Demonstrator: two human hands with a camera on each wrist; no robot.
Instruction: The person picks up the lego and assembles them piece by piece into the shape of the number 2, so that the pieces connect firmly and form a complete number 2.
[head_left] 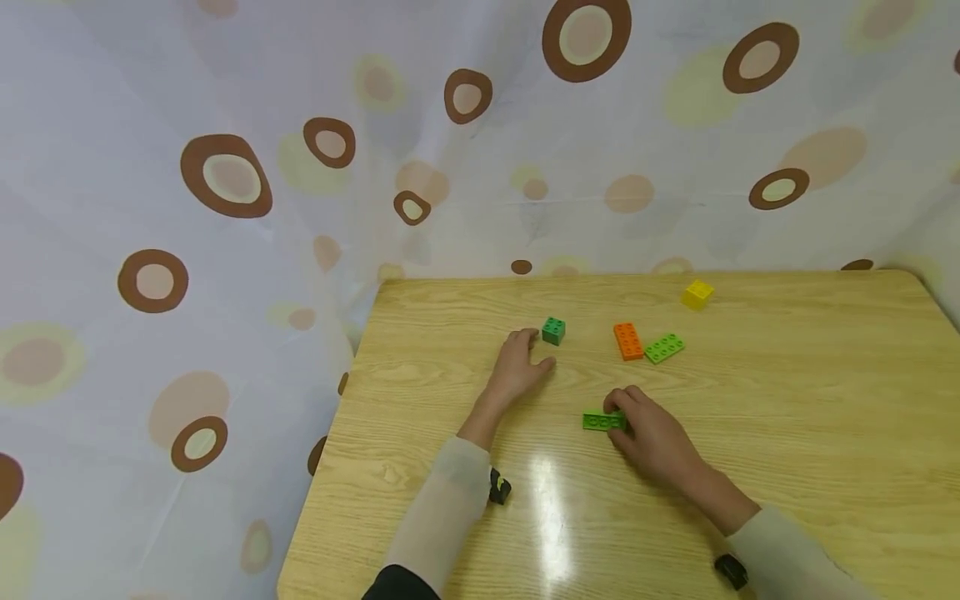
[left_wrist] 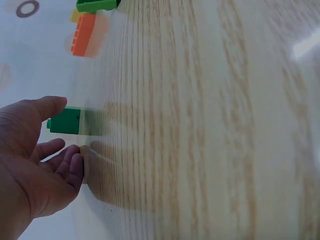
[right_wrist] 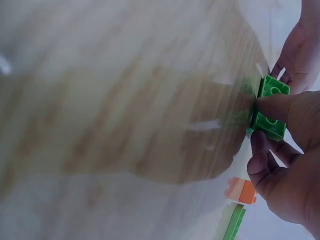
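Note:
My left hand [head_left: 537,350] lies open on the wooden table [head_left: 787,400], its fingertips just short of a dark green square brick [head_left: 553,330]. In the left wrist view that dark green brick [left_wrist: 67,120] sits between the spread thumb and fingers of the left hand [left_wrist: 70,138], and nothing grips it. My right hand [head_left: 619,417] pinches the right end of a long light green brick [head_left: 598,422] that lies flat on the table. Seen from the right wrist, the thumb of the right hand [right_wrist: 257,122] presses on this light green brick [right_wrist: 272,107], with the fingers curled beneath.
An orange brick [head_left: 628,341] and a second light green brick [head_left: 664,347] lie side by side beyond my right hand. A yellow brick [head_left: 697,293] sits near the table's far edge. A spotted curtain [head_left: 225,175] hangs behind and to the left.

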